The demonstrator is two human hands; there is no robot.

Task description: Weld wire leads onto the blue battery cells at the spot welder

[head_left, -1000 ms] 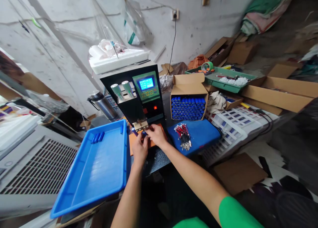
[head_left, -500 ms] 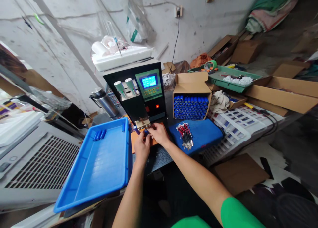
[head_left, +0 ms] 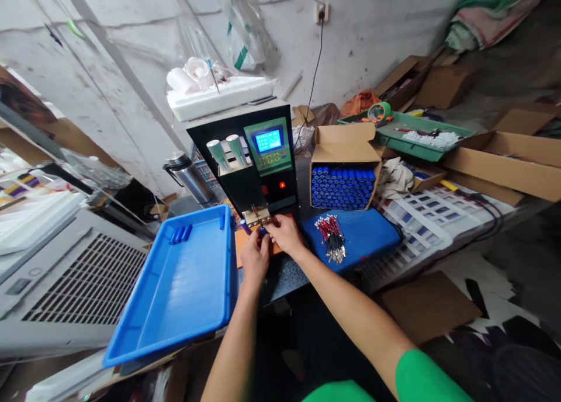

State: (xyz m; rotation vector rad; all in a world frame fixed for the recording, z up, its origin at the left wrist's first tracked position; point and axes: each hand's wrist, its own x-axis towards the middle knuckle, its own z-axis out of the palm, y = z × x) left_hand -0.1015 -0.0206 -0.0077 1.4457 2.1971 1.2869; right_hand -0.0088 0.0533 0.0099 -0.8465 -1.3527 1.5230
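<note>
My left hand [head_left: 255, 256] is closed around a blue cylindrical battery cell [head_left: 262, 231], just below the electrodes [head_left: 258, 214] of a black spot welder [head_left: 234, 191]. My right hand [head_left: 284, 234] pinches at the same spot, close to the cell's end; whatever is between its fingertips is too small to make out. Beside my left fingers another blue cell [head_left: 245, 227] stands tilted. Under both hands lies an orange board [head_left: 240, 247]. The welder's screen [head_left: 268, 140] is lit, and a red light [head_left: 282, 185] glows below it.
On the left sits a blue tray [head_left: 193, 308] with several cells [head_left: 179, 234] near its far end. To the right, a cardboard box [head_left: 344, 151] is packed with blue cells. Red and black wire leads [head_left: 332, 238] lie on a blue pad [head_left: 372, 232]. A steel flask [head_left: 190, 177] stands behind the tray.
The whole view has shifted slightly, so things appear a little farther right. Both hands stay at the electrodes with nearly the same grip. The pattern on the welder's screen looks different.
</note>
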